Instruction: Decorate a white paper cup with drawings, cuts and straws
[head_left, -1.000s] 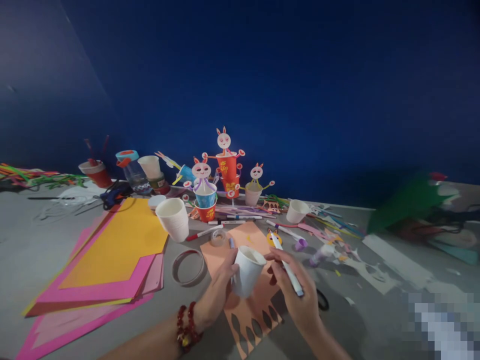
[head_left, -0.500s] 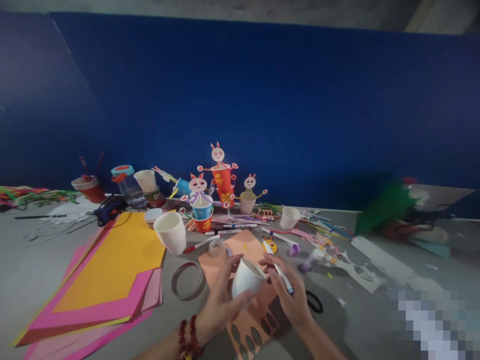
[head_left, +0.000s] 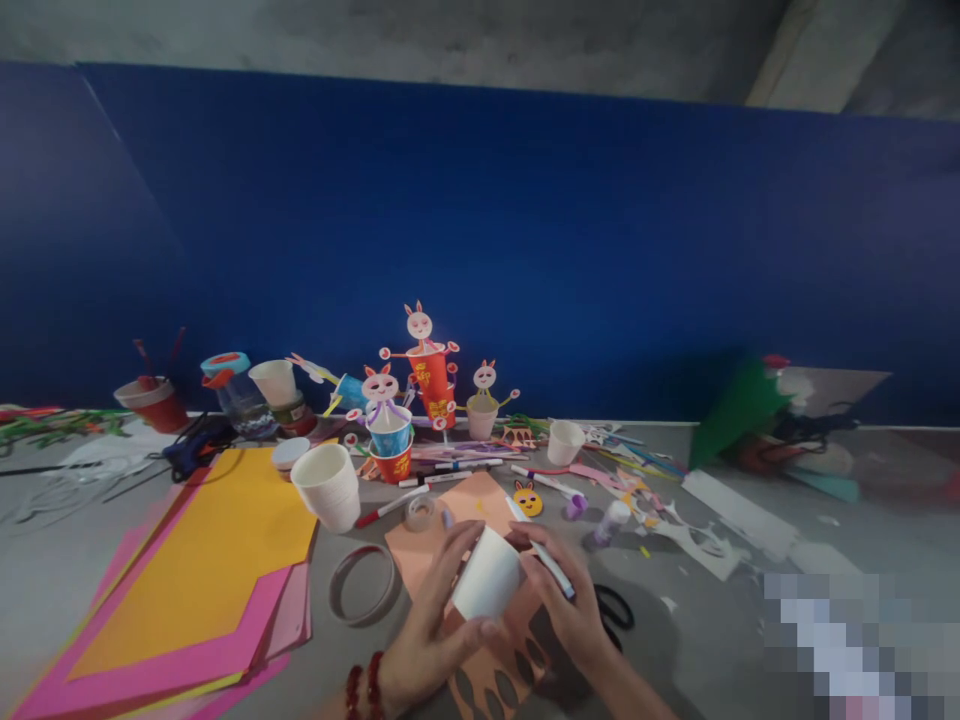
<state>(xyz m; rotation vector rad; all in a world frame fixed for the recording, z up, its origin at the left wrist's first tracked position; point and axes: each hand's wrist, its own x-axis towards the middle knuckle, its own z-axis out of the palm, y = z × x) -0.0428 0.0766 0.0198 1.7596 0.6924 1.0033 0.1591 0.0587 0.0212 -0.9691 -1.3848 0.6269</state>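
A plain white paper cup (head_left: 487, 575) lies tilted between my hands, its side turned up toward me. My left hand (head_left: 435, 625) wraps around the cup from the left, thumb along the lower edge. Against the cup's right side are the fingers of my right hand (head_left: 566, 600), which also grips a white marker (head_left: 553, 570). Beneath both hands is an orange paper sheet (head_left: 469, 492) with oval cut-outs along its near edge. Just beyond my right hand rests a small yellow rabbit face (head_left: 528, 500).
Stacked white cups (head_left: 328, 488) and a tape roll (head_left: 363, 585) stand left, beside coloured paper sheets (head_left: 195, 560). Behind are red cups (head_left: 431, 375) with rabbit figures. Black-handled scissors (head_left: 615, 606), a glue stick (head_left: 613, 522) and paper scraps (head_left: 705, 540) lie right.
The cup has been turned in my hands: its open rim showed before, and now its side faces me. The whole scene has shifted slightly left and down in view.
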